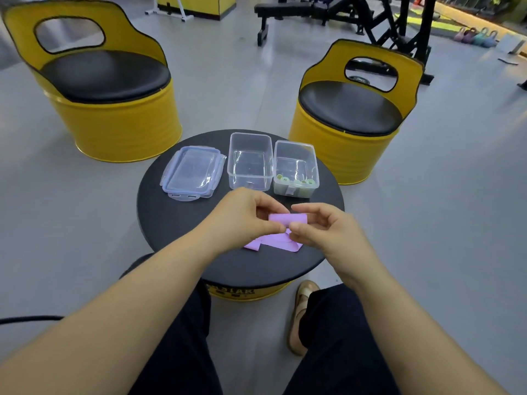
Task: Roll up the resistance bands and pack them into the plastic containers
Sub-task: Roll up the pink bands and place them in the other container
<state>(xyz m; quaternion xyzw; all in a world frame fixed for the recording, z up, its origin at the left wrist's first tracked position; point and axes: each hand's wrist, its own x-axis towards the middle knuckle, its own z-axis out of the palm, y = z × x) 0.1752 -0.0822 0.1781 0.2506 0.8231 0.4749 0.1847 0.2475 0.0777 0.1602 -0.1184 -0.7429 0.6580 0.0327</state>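
From the head view, a round black table [176, 223] is seen just in front of the seated person's knees. Over its near half a purple band [287, 218] is held between both hands. The rolled end of the band is pinched by the left hand [245, 215], with thumb and fingertips curled onto it from the left side. The same roll is gripped from the right by the right hand [322, 228], its thumb and forefinger closed on the band and the other fingers bent. The roll is held slightly above the tabletop, while the loose tail [273, 242] of the band is left lying flat on the table beneath the hands.

On the far half of the table three clear plastic items are set in a row. A lid [192, 173] with blue clips is laid flat at the left. An empty box [250, 134] is placed upright in the middle. A second box [295, 143] is stood just beside it on the right, and green rolls [296, 183] are packed at its near end.

Two yellow barrel chairs [114, 121] are placed beyond the table, and a black bench [285, 8] and kettlebells [476, 37] are seen farther back.
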